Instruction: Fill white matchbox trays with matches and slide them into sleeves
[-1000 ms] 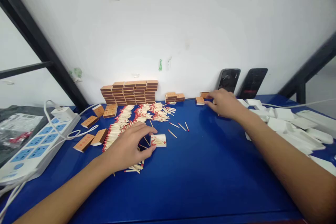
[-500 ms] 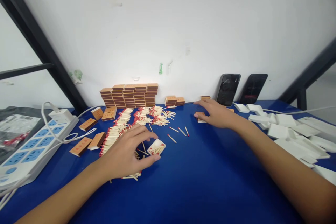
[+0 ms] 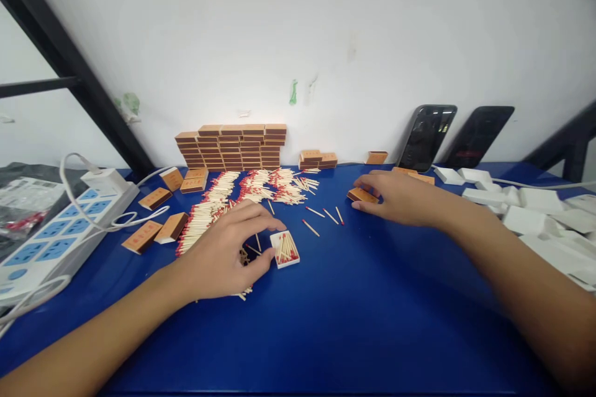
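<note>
1. White tray [image 3: 288,265], matches [image 3: 287,248] inside, near centre of blue table [image 3: 326,329].
2. Left hand [image 3: 226,254], nine o'clock: fingers parted at tray edge, cannot tell if gripping.
3. Right hand [image 3: 403,197], two o'clock: fingers pinching orange matchbox [image 3: 362,196].
4. Matchbox stack [image 3: 233,150], eleven o'clock.

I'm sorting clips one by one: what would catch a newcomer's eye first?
Probably the red-tipped matches massed left of centre on the blue table, backed by a stack of matchboxes near the wall. Then the left hand at a white tray of matches and the right hand on an orange matchbox farther right. Two phones lean against the wall at right.
</note>
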Tool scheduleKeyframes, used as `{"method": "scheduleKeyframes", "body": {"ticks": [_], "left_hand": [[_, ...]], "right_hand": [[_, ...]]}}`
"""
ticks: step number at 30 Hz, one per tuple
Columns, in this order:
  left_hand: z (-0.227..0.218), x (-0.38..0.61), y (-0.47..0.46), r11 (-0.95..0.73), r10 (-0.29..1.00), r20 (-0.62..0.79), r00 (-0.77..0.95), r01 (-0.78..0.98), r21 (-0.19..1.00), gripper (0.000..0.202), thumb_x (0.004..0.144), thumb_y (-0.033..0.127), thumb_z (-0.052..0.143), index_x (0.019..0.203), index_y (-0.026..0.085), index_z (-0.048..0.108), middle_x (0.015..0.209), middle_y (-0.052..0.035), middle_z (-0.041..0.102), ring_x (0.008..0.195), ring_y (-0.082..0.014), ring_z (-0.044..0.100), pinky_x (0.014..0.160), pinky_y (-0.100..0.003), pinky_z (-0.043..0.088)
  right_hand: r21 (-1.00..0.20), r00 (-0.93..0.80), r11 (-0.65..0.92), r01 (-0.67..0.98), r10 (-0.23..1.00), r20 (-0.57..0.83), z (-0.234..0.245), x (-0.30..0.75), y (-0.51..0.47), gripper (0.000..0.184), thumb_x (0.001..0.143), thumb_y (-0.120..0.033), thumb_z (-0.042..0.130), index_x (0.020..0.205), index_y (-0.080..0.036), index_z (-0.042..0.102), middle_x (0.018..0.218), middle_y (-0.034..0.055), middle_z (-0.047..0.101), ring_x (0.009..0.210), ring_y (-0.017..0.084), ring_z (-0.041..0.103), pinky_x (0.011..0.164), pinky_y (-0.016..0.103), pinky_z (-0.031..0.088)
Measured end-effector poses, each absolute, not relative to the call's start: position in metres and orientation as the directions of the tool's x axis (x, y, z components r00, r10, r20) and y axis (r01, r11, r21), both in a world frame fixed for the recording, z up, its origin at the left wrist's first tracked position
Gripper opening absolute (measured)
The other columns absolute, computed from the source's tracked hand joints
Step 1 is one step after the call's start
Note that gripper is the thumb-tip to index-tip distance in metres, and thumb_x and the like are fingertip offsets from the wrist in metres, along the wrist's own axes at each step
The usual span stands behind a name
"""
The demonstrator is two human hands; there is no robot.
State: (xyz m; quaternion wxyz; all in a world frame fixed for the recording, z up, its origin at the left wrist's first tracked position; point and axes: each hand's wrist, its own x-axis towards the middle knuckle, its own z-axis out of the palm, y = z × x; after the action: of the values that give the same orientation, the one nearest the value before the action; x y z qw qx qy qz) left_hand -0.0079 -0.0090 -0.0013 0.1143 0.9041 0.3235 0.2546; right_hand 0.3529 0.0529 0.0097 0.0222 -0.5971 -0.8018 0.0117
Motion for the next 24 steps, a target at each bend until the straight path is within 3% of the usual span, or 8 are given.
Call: {"method": "scheduleKeyframes", "body": {"ticks": [3, 7, 12, 19, 24], "left_hand": [[0.000, -0.008, -0.011, -0.762, 0.645, 0.329, 0.689, 0.547, 0.348, 0.044, 0.096, 0.033, 0.070, 0.140, 0.025, 0.066, 0.137, -0.0097, 0.068, 0.128, -0.0293, 0.063, 0.112, -0.049, 0.053], [0.000, -0.008, -0.010, -0.776, 0.626, 0.283, 0.727, 0.540, 0.327, 0.050, 0.099, 0.036, 0.068, 0.147, 0.024, 0.063, 0.148, -0.0099, 0.065, 0.143, -0.0318, 0.054, 0.123, -0.054, 0.045], [-0.001, -0.007, -0.009, -0.779, 0.618, 0.275, 0.736, 0.526, 0.342, 0.036, 0.097, 0.039, 0.073, 0.129, 0.024, 0.074, 0.126, -0.0091, 0.072, 0.125, -0.0287, 0.062, 0.112, -0.049, 0.051], [0.000, -0.009, -0.007, -0.743, 0.664, 0.256, 0.702, 0.583, 0.329, 0.058, 0.091, 0.056, 0.081, 0.137, 0.022, 0.070, 0.107, -0.0080, 0.071, 0.107, -0.0282, 0.064, 0.095, -0.045, 0.053], [-0.001, -0.009, -0.005, -0.766, 0.638, 0.254, 0.727, 0.562, 0.313, 0.046, 0.094, 0.056, 0.078, 0.127, 0.023, 0.075, 0.098, -0.0066, 0.069, 0.100, -0.0264, 0.062, 0.087, -0.041, 0.050]], "right_hand": [[-0.058, -0.312, 0.319, 0.946, 0.945, 0.101, 0.010, 0.349, 0.052, 0.044, 0.098, -0.052, 0.058, 0.121, -0.018, 0.074, 0.121, 0.0168, 0.077, 0.106, 0.033, 0.073, 0.087, 0.042, 0.053], [-0.150, -0.359, 0.393, 0.907, 0.909, 0.211, 0.012, 0.326, 0.040, 0.035, 0.100, -0.050, 0.057, 0.106, -0.020, 0.074, 0.106, 0.0126, 0.076, 0.095, 0.029, 0.070, 0.082, 0.041, 0.051], [-0.242, -0.463, 0.485, 0.840, 0.874, 0.145, 0.002, 0.292, 0.020, 0.029, 0.098, -0.052, 0.066, 0.100, -0.023, 0.070, 0.100, 0.0073, 0.072, 0.086, 0.024, 0.066, 0.075, 0.037, 0.046], [-0.311, -0.483, 0.512, 0.801, 0.859, 0.172, -0.013, 0.281, 0.017, 0.019, 0.104, -0.039, 0.059, 0.100, -0.022, 0.067, 0.100, 0.0067, 0.070, 0.082, 0.020, 0.064, 0.076, 0.035, 0.046], [-0.311, -0.441, 0.486, 0.817, 0.873, 0.208, -0.015, 0.270, 0.020, 0.015, 0.104, -0.033, 0.059, 0.100, -0.021, 0.066, 0.104, 0.0087, 0.070, 0.087, 0.022, 0.065, 0.075, 0.035, 0.046]]}}
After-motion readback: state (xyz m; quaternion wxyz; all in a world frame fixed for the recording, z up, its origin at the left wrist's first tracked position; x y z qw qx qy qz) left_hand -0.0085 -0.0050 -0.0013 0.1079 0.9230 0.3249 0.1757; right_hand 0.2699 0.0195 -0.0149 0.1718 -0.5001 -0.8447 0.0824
